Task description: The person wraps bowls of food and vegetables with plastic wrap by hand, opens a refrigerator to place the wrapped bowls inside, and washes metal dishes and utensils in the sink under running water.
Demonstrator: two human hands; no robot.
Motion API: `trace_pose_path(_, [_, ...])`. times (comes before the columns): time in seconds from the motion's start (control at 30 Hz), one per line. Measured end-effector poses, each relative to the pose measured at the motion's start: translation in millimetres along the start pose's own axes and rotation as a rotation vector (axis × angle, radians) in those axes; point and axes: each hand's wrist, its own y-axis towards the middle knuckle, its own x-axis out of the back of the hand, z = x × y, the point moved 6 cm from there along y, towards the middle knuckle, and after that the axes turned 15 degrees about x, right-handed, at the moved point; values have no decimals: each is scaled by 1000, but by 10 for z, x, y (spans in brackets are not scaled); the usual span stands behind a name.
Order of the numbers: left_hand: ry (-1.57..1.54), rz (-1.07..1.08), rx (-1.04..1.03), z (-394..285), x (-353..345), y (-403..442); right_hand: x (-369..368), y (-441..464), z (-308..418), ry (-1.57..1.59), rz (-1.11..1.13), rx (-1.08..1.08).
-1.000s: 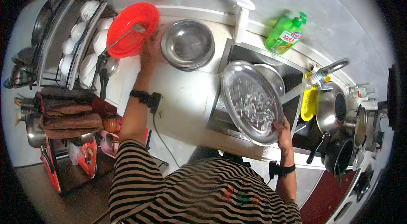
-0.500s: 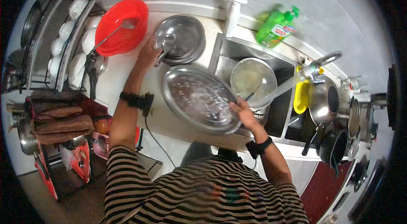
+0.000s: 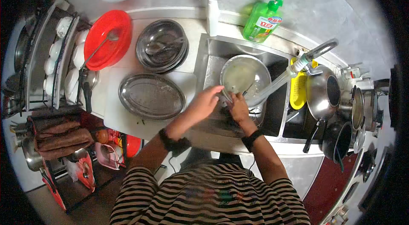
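Note:
In the sink (image 3: 205,65), a round metal bowl (image 3: 265,69) holds cloudy liquid, and a thin dark-handled utensil (image 3: 250,86) leans in it. My right hand (image 3: 238,109) is closed at the bowl's near rim, right by that handle. Just to the left, my left hand (image 3: 205,103) reaches toward the same rim with its fingers apart and nothing in them; whether a fingertip touches cannot be made out. A wet oval metal tray (image 3: 151,97) lies on the white board at the left. Behind it, a metal spoon (image 3: 155,47) rests in stacked round metal dishes (image 3: 145,61).
Water streams from the faucet (image 3: 324,50) toward the bowl. Behind the sink stand a white spray bottle (image 3: 212,18) and green soap bottle (image 3: 262,22). Pans (image 3: 319,93) and a yellow strainer (image 3: 298,93) sit right. A red basin (image 3: 108,50) and dish rack (image 3: 68,61) are left.
The oval tray has moved left onto the white board, out of my right hand. My left hand has let go of the spoon in the dishes. Both hands are now at the bowl.

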Motion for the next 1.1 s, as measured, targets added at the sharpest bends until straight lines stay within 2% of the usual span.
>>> trace_pose_path(0.07, [294,2,75,209,-404,252,103,-107,-117,-371,106,-55])
trace_pose_path(0.17, [618,50,30,828,-1062,659,-149,-292,-537,-485,109,107])
trace_pose_path(0.2, [658,2,-65,756,-1138,694,-40,-198,-575,-356,458,-66])
trace_pose_path(0.27, [726,-92,-255,625,-1307,713,-100,-301,-910,-299,413,-74])
trace_pose_path(0.3, [727,-24,-245,650,-1412,760,-152,-371,-1069,-273,391,-78])
trace_pose_path(0.33, [726,45,-233,734,-1543,807,130,-410,-939,-231,244,-29])
trace_pose_path(0.37, [724,112,-220,788,-1661,848,272,-463,-928,-206,190,-42])
trace_pose_path(0.47, [923,442,108,918,-1941,901,687,-615,-971,-58,-30,-74])
trace_pose_path(0.57, [919,540,183,843,-2013,816,1217,-654,-995,120,-329,-97])
trace_pose_path(0.67, [842,310,-114,946,-2007,907,1324,-652,-1110,92,-377,-71])
trace_pose_path(0.73, [779,247,-100,1128,-2102,1063,1396,-597,-1106,19,-391,-11])
trace_pose_path(0.8, [750,243,-45,1253,-2228,1050,1233,-567,-1248,52,-220,-106])
trace_pose_path(0.83, [756,260,0,1002,-2145,983,1137,-550,-1320,70,-133,-150])
trace_pose_path(0.87, [765,279,45,889,-2103,931,1104,-539,-1333,54,-156,-130])
trace_pose_path(0.97, [823,365,17,1052,-2155,852,857,-508,-1536,-79,138,-267])
trace_pose_path(1.07, [801,279,-86,961,-2069,804,683,-407,-1564,-230,310,-225])
trace_pose_path(1.1, [767,301,-27,961,-2073,780,518,-357,-1609,-246,439,-223])
